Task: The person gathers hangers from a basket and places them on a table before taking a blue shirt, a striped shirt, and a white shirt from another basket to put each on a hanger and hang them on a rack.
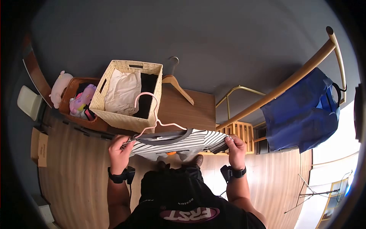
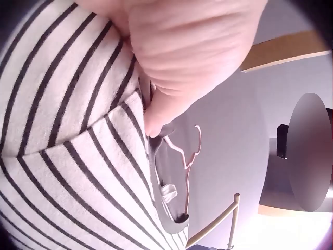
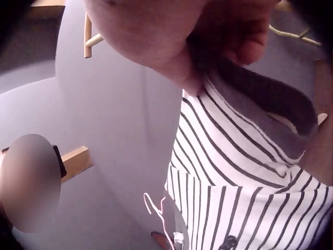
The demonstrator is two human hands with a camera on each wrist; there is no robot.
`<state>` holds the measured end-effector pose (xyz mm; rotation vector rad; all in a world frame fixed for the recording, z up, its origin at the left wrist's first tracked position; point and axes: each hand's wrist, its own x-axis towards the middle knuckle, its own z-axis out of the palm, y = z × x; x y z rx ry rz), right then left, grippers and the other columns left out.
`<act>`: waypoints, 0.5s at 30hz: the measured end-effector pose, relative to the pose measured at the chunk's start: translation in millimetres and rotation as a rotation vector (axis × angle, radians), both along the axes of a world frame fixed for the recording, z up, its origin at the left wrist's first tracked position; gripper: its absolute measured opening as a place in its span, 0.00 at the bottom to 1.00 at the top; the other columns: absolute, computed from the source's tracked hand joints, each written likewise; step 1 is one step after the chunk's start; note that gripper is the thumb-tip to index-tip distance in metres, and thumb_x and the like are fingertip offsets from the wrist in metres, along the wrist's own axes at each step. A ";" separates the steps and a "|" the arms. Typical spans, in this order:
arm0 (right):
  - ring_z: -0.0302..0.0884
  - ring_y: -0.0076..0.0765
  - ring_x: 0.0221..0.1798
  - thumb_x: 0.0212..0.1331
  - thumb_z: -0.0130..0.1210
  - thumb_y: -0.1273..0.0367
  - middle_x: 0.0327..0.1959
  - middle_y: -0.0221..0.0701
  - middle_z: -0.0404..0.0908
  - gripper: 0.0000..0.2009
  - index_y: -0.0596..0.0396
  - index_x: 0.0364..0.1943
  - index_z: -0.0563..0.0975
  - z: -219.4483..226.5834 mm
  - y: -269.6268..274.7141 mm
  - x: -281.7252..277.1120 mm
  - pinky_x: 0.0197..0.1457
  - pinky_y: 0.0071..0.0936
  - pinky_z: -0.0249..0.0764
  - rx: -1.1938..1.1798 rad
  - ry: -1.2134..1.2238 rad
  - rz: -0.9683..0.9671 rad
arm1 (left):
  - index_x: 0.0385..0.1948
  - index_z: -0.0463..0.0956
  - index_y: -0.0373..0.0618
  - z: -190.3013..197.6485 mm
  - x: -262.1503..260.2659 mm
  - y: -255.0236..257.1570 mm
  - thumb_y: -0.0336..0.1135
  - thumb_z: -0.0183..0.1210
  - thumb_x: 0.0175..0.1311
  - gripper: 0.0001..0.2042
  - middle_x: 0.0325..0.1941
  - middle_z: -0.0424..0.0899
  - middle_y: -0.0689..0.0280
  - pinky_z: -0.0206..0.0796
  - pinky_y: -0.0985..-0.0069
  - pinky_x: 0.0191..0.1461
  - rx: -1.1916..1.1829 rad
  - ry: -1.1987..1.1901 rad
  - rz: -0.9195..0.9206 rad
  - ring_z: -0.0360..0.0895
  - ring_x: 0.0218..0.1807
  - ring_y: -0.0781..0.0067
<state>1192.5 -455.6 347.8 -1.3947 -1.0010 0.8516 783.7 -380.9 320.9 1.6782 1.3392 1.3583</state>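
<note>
Both hands hold up a white T-shirt with dark stripes in front of the body, its dark grey collar uppermost in the head view. A pink clothes hanger sits in the neck opening, its hook above the collar. The left hand pinches the shirt near the shoulder beside one hanger arm. In the left wrist view its thumb presses on the striped cloth. The right hand pinches the opposite sleeve's end. In the right wrist view a dark sleeve cuff hangs from its fingers.
A woven basket with folded clothes stands on a brown bench, near a wooden hanger. Further left are a brown basket and a pink plush toy. At right, a blue garment hangs on a rack.
</note>
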 end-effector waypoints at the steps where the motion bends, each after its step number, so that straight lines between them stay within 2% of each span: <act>1: 0.72 0.19 0.37 0.70 0.59 0.72 0.32 0.22 0.79 0.07 0.62 0.38 0.83 1.6 1.0 -0.6 0.45 0.20 0.68 0.000 0.002 -0.021 | 0.35 0.81 0.35 1.6 -0.2 0.6 0.20 0.67 0.57 0.06 0.34 0.83 0.62 0.69 0.73 0.42 0.000 0.008 0.002 0.77 0.35 0.67; 2: 0.74 0.21 0.43 0.69 0.59 0.73 0.40 0.26 0.81 0.06 0.62 0.43 0.83 -7.9 -0.5 7.7 0.50 0.20 0.68 -0.027 -0.042 0.034 | 0.35 0.81 0.35 4.0 1.0 0.5 0.20 0.67 0.57 0.06 0.34 0.83 0.61 0.69 0.73 0.42 0.022 0.025 -0.010 0.78 0.35 0.66; 5: 0.74 0.26 0.53 0.68 0.58 0.75 0.52 0.31 0.79 0.11 0.63 0.51 0.80 -14.4 3.8 4.6 0.58 0.24 0.68 0.128 -0.277 0.034 | 0.35 0.81 0.35 14.9 7.2 0.6 0.21 0.67 0.57 0.06 0.33 0.83 0.61 0.69 0.72 0.42 0.079 0.078 -0.049 0.79 0.35 0.66; 6: 0.70 0.35 0.66 0.66 0.57 0.75 0.64 0.37 0.73 0.19 0.61 0.61 0.75 -11.0 2.9 9.2 0.70 0.30 0.64 0.092 -0.421 0.085 | 0.34 0.81 0.35 18.0 8.8 1.6 0.21 0.67 0.57 0.06 0.33 0.84 0.60 0.70 0.71 0.42 0.092 0.098 -0.066 0.79 0.35 0.65; 9: 0.66 0.43 0.73 0.65 0.58 0.74 0.69 0.41 0.70 0.24 0.59 0.66 0.72 4.4 4.9 -6.0 0.77 0.37 0.59 0.173 -0.513 0.038 | 0.34 0.82 0.35 24.4 16.7 6.8 0.21 0.68 0.57 0.05 0.32 0.84 0.60 0.70 0.71 0.38 0.116 0.103 -0.123 0.80 0.33 0.66; 10: 0.63 0.47 0.76 0.64 0.59 0.74 0.73 0.44 0.66 0.27 0.57 0.69 0.70 13.6 4.6 -10.5 0.79 0.41 0.56 0.173 -0.589 0.063 | 0.33 0.82 0.35 27.0 21.5 8.2 0.21 0.68 0.57 0.05 0.32 0.84 0.60 0.70 0.71 0.37 0.126 0.096 -0.137 0.80 0.32 0.66; 13: 0.61 0.52 0.76 0.61 0.62 0.74 0.73 0.44 0.66 0.28 0.56 0.68 0.71 21.3 8.8 -22.1 0.78 0.42 0.58 0.203 -0.692 0.103 | 0.33 0.82 0.35 30.7 29.8 12.3 0.23 0.70 0.56 0.07 0.31 0.84 0.60 0.70 0.73 0.35 0.118 0.092 -0.163 0.80 0.31 0.67; 14: 0.68 0.53 0.71 0.61 0.64 0.74 0.67 0.46 0.72 0.26 0.56 0.65 0.74 24.4 11.4 -26.5 0.73 0.40 0.65 0.243 -0.798 0.070 | 0.33 0.82 0.35 32.3 32.1 13.7 0.23 0.71 0.56 0.07 0.31 0.84 0.60 0.70 0.73 0.35 0.109 0.100 -0.163 0.80 0.31 0.67; 15: 0.70 0.53 0.67 0.61 0.64 0.73 0.64 0.45 0.74 0.24 0.57 0.63 0.75 23.4 11.0 -25.9 0.70 0.40 0.67 0.211 -0.798 0.077 | 0.33 0.82 0.35 33.4 34.7 14.6 0.23 0.71 0.56 0.07 0.31 0.83 0.60 0.71 0.74 0.35 0.100 0.108 -0.163 0.81 0.31 0.67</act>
